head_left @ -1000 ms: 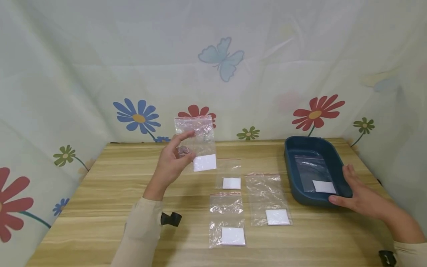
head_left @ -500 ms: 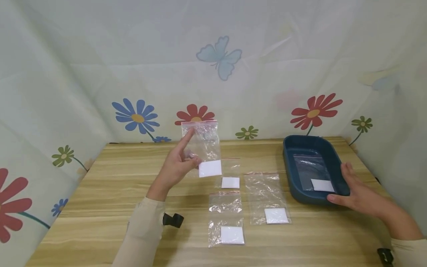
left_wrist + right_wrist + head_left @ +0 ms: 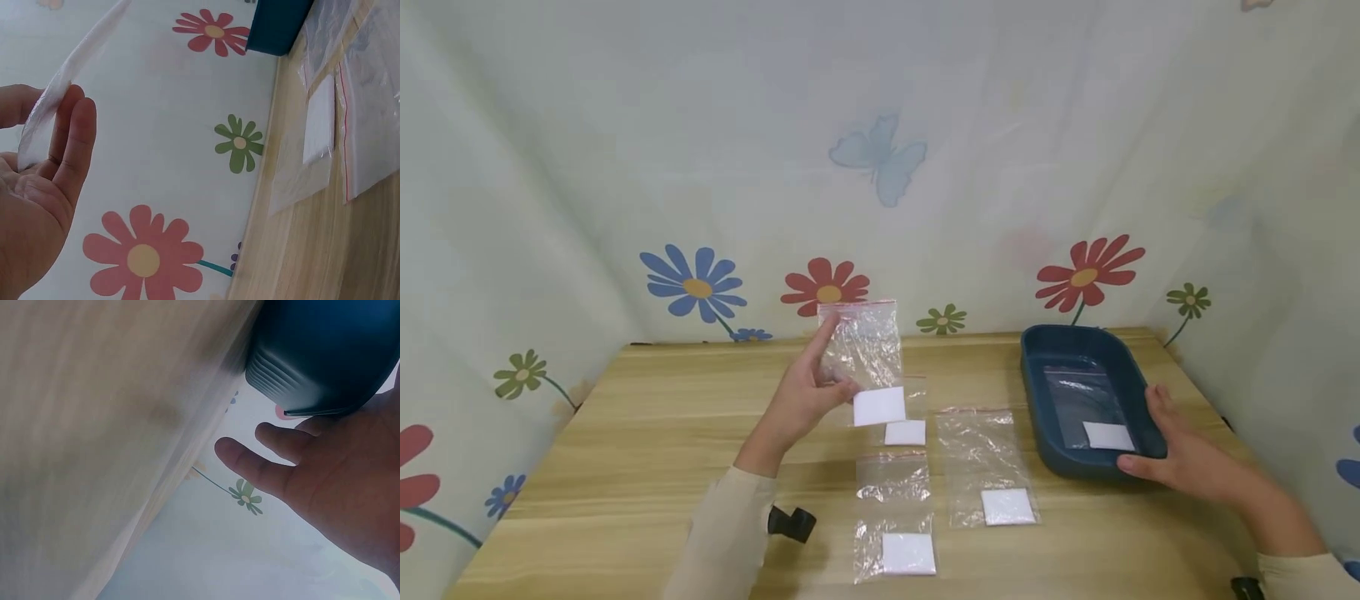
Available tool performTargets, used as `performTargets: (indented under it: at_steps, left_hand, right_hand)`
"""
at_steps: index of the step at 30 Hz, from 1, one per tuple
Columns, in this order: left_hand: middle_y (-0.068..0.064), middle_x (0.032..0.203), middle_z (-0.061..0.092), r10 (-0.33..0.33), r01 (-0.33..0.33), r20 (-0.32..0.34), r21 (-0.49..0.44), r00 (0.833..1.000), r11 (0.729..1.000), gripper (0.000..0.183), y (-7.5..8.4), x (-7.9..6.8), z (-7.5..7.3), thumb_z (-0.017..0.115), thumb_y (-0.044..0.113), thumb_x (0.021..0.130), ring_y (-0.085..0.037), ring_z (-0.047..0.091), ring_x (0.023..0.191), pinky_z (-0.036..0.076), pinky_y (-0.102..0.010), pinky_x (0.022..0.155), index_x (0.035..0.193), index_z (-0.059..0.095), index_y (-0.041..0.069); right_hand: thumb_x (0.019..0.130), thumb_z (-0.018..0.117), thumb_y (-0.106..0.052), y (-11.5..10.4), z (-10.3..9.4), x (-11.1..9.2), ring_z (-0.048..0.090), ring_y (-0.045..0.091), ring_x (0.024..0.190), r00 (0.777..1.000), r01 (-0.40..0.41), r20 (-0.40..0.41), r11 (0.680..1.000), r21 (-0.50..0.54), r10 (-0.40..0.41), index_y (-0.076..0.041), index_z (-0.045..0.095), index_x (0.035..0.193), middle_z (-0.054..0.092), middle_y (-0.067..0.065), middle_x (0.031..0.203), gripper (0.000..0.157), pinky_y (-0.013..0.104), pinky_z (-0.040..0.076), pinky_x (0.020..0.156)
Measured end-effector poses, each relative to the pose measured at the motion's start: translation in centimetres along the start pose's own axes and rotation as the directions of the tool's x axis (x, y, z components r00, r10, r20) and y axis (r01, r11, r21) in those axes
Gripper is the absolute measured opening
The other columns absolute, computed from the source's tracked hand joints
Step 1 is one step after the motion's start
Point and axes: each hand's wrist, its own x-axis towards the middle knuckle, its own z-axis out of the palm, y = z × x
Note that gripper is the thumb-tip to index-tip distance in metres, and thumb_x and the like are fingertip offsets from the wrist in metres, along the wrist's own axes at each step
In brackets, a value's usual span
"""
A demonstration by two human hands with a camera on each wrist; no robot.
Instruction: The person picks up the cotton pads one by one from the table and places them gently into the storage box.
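Left hand (image 3: 801, 400) pinches clear bag (image 3: 867, 350) above worktop (image 3: 655, 467); right hand (image 3: 1191, 457), fingers extended, rests against blue tray (image 3: 1037, 421), well right of left hand. Bag could slip if pinch on thin plastic loosens.

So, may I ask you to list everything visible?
Table: one, light brown, below
Tray: one, dark blue, at the table's right
Table bags: three, clear, red-edged, left of the tray
Tray bag: one, clear, inside
Raised bag: one, clear, above the table
White pieces: five, white, one at each bag
Curtain: at least one, pale with printed flowers, behind
Black fittings: two, black, by the sleeves
Sleeves: two, beige, at the bottom
Left grip: one, bare, holding the raised bag
Right grip: one, bare, touching the tray
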Motion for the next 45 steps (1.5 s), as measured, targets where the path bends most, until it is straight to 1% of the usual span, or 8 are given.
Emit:
performTargets:
  at_steps: [3,8,19,26,31,34,38,45]
  left_hand:
    - [0.002,0.167,0.014,-0.018,0.019,0.01,-0.069,1.0,0.997,0.097,-1.4,-0.5,1.0,0.068,-0.009,0.088,-0.021,0.065,0.075,0.058,-0.034,0.078,0.164,0.014,0.019]
    - [0.003,0.168,0.009,-0.04,0.041,0.014,-0.17,0.999,0.985,0.096,-3.0,0.3,2.0,0.067,-0.009,0.089,-0.018,0.067,0.078,0.058,-0.032,0.077,0.164,0.012,0.015]
    - [-0.002,0.168,0.012,-0.052,0.065,0.077,-0.173,0.996,0.983,0.102,-2.5,5.3,7.6,0.07,-0.009,0.086,-0.02,0.062,0.074,0.058,-0.033,0.072,0.164,0.009,0.017]
    - [-0.004,0.168,0.008,-0.11,0.125,0.112,-0.135,0.988,0.983,0.106,-2.9,7.9,12.1,0.07,-0.011,0.084,-0.032,0.058,0.115,0.057,-0.034,0.079,0.164,0.007,0.018]
    - [-0.005,0.168,0.011,-0.114,0.13,0.134,-0.118,0.984,0.984,0.106,-3.1,9.4,15.2,0.069,-0.014,0.083,-0.033,0.055,0.122,0.058,-0.035,0.079,0.164,0.008,0.017]
    - [-0.004,0.168,0.009,-0.126,0.141,0.156,-0.089,0.98,0.986,0.107,-3.4,10.0,16.7,0.067,-0.016,0.082,-0.026,0.062,0.101,0.057,-0.03,0.073,0.164,0.007,0.018]
    - [-0.001,0.168,0.008,-0.161,0.179,0.188,-0.081,0.969,0.981,0.108,-3.9,10.4,18.3,0.064,-0.018,0.083,-0.018,0.056,0.066,0.053,-0.025,0.065,0.164,0.006,0.021]
    - [-0.013,0.159,0.035,-0.205,0.24,0.245,-0.124,0.948,0.963,0.107,-4.1,11.5,21.2,0.063,-0.019,0.085,-0.018,0.07,0.096,0.057,-0.029,0.071,0.164,0.006,0.027]
  right_hand:
    - [0.088,0.077,-0.034,0.5,1.1,-0.9,-0.004,0.061,0.142,1.0,0.011,-0.003,0.999,0.033,-0.011,0.012,-0.007,0.154,-0.013,0.038,0.158,0.117,0.078,0.011,0.103]
    - [0.088,0.077,-0.034,0.7,1.6,-0.9,-0.001,0.062,0.141,1.0,0.004,-0.005,0.999,0.042,-0.004,0.011,-0.006,0.155,-0.012,0.038,0.158,0.116,0.078,0.012,0.103]
    - [0.087,0.078,-0.035,0.0,0.3,-0.4,0.0,0.062,0.141,1.0,-0.009,-0.019,1.0,0.028,0.01,0.009,-0.007,0.156,-0.013,0.036,0.159,0.118,0.078,0.013,0.103]
    - [0.088,0.077,-0.038,-0.5,0.2,0.1,0.0,0.06,0.142,1.0,-0.02,-0.007,1.0,0.005,0.02,0.011,-0.007,0.155,-0.012,0.038,0.158,0.118,0.077,0.015,0.104]
    - [0.087,0.077,-0.038,-0.6,0.1,-0.1,0.001,0.061,0.142,0.999,-0.041,-0.015,0.999,0.006,0.041,0.011,-0.006,0.155,-0.011,0.038,0.158,0.118,0.077,0.015,0.104]
    - [0.087,0.078,-0.039,-0.7,0.2,-0.1,0.001,0.061,0.142,0.999,-0.048,-0.016,0.999,0.0,0.048,0.011,-0.006,0.155,-0.01,0.038,0.158,0.119,0.077,0.016,0.103]
    - [0.086,0.078,-0.042,-0.8,0.3,0.1,0.004,0.061,0.142,0.997,-0.075,-0.007,0.997,-0.012,0.075,0.01,-0.004,0.156,-0.009,0.037,0.159,0.12,0.077,0.018,0.104]
    - [0.086,0.078,-0.043,-0.6,0.0,0.2,0.005,0.061,0.142,0.996,-0.088,-0.003,0.996,-0.003,0.088,0.009,-0.005,0.156,-0.009,0.037,0.16,0.121,0.077,0.016,0.104]
